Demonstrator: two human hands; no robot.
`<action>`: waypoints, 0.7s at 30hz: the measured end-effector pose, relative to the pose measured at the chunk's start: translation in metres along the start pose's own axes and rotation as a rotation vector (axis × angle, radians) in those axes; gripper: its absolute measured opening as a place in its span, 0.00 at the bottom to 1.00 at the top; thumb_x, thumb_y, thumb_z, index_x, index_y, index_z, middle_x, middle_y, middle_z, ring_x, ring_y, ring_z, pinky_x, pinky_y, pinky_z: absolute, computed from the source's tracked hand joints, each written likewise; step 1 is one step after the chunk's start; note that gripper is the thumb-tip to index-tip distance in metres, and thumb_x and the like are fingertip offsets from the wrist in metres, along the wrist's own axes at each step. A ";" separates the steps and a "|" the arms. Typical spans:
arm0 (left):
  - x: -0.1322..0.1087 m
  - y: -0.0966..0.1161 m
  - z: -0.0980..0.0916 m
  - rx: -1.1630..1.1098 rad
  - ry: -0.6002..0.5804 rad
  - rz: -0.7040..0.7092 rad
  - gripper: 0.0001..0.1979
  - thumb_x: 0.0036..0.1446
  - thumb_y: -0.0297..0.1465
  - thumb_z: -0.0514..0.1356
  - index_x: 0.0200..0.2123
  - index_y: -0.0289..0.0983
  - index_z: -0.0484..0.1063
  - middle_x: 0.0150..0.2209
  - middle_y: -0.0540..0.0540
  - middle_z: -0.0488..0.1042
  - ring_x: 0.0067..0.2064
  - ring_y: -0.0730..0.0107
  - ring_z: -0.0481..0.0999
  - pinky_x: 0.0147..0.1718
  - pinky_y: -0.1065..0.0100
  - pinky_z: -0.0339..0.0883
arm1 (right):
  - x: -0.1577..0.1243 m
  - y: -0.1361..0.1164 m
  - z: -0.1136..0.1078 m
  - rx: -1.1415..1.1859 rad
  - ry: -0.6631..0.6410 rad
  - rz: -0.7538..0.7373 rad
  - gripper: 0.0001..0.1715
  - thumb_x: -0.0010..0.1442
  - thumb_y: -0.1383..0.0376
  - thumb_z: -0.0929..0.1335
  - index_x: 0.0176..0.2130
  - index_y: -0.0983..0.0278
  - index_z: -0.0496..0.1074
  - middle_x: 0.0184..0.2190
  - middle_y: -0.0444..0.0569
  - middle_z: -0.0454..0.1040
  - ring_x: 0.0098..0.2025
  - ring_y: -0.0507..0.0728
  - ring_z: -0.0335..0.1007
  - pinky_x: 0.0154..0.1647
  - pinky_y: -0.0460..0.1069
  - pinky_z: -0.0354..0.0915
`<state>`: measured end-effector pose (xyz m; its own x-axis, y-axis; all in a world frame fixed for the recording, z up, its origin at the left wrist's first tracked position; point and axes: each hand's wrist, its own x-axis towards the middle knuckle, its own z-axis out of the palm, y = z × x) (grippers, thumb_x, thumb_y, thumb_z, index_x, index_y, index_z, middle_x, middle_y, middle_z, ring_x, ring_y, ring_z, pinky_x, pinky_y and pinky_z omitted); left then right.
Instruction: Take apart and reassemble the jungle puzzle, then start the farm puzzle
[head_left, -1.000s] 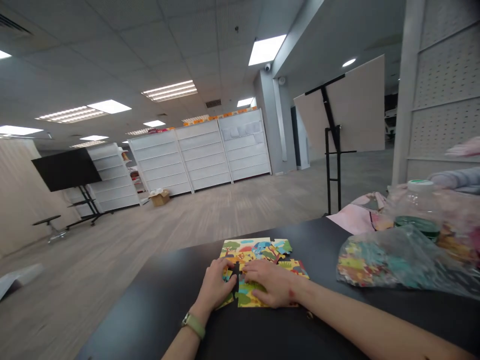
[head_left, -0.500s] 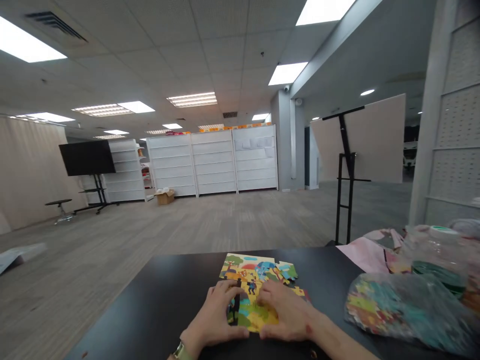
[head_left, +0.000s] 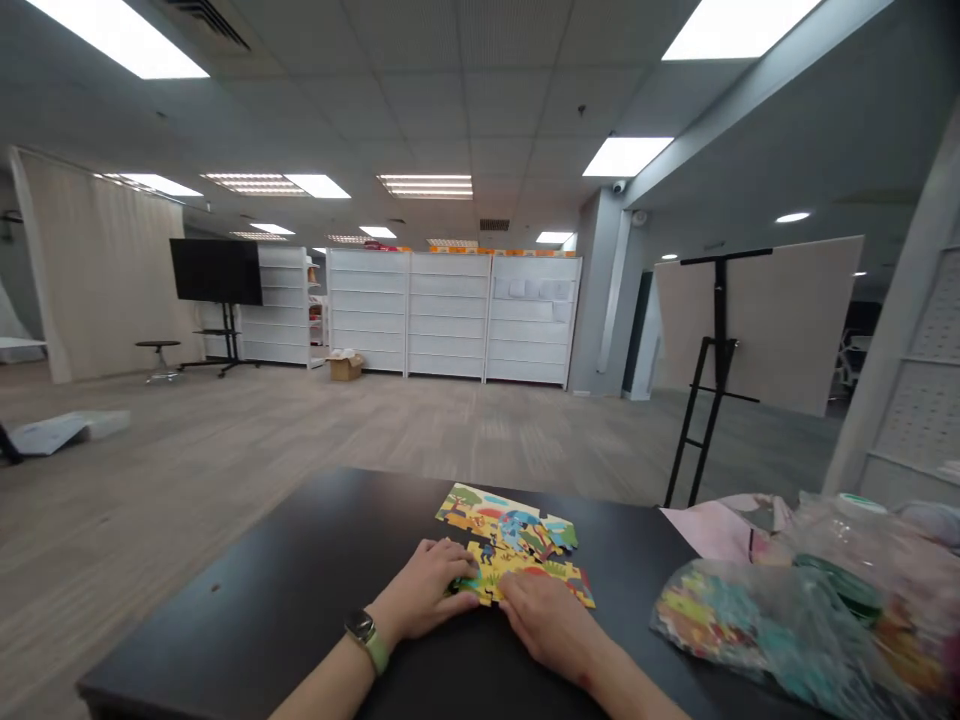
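A partly joined jigsaw puzzle (head_left: 510, 530) with a bright cartoon scene lies on the black table. Narrow dark gaps show between its upper and lower sections. My left hand (head_left: 427, 588) holds the lower left edge, its thumb on the near side and the fingers curled over the pieces. At the near edge, my right hand (head_left: 551, 622) presses on the puzzle with bent fingers; its thumb is mostly hidden. A watch (head_left: 361, 628) with a green strap is on my left wrist.
To the right, a clear plastic bag (head_left: 750, 625) of colourful puzzle pieces lies near a clear jar (head_left: 847, 545) and pink wrapping (head_left: 709, 527). The black table (head_left: 300, 570) ends at a far edge. Beyond it stand a black easel stand (head_left: 709, 390) and white shelves (head_left: 450, 315).
My view has swung a little left and levelled. Both hands stay at the puzzle; the right one has shifted toward its near edge, and less of the lower section shows between them.
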<state>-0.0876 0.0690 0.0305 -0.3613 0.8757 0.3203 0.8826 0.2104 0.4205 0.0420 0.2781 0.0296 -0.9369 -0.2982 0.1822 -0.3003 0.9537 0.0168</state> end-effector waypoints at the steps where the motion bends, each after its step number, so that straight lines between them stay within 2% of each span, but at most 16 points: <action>1: 0.000 0.001 0.000 0.004 0.011 0.003 0.14 0.67 0.44 0.60 0.51 0.49 0.78 0.55 0.47 0.78 0.57 0.54 0.73 0.56 0.56 0.58 | 0.000 -0.001 -0.002 -0.003 0.010 0.004 0.14 0.71 0.67 0.58 0.43 0.65 0.71 0.41 0.54 0.79 0.42 0.61 0.76 0.43 0.52 0.65; 9: 0.003 -0.001 0.002 0.048 0.030 0.003 0.12 0.69 0.41 0.57 0.48 0.48 0.79 0.53 0.48 0.79 0.55 0.56 0.74 0.53 0.59 0.61 | -0.001 -0.003 -0.005 0.029 0.063 0.034 0.13 0.69 0.64 0.60 0.41 0.64 0.72 0.39 0.52 0.80 0.41 0.60 0.76 0.42 0.51 0.63; 21: 0.004 -0.006 0.001 0.019 -0.025 -0.007 0.15 0.72 0.43 0.53 0.50 0.48 0.78 0.56 0.47 0.77 0.57 0.57 0.72 0.55 0.58 0.58 | -0.001 0.002 -0.003 0.106 0.065 0.040 0.16 0.70 0.60 0.60 0.41 0.64 0.72 0.38 0.53 0.79 0.41 0.59 0.74 0.43 0.51 0.62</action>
<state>-0.0942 0.0712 0.0282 -0.3603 0.8846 0.2961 0.8858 0.2249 0.4060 0.0425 0.2807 0.0326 -0.9360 -0.2539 0.2439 -0.2836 0.9543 -0.0947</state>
